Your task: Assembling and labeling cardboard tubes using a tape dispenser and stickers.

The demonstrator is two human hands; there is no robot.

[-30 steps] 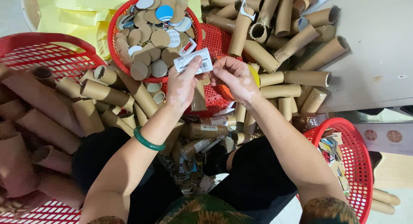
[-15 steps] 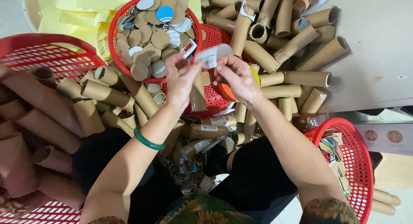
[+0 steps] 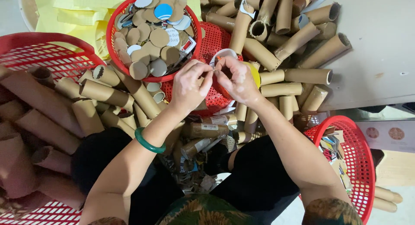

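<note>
Red mesh basket (image 3: 113, 24), brown cardboard tubes (image 3: 102, 92), green bangle (image 3: 147, 143), yellow paper (image 3: 82, 4), blue disc (image 3: 163, 11)

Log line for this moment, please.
left hand and right hand: pinching white curled strip | below: red basket of cardboard discs | around: cardboard tubes

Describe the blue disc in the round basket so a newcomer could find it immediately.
Start at the round red basket of cardboard discs at top centre, just above the two hands. Near its far rim lies the blue disc. Its neighbours are brown, white or grey; it alone is bright blue.
</note>
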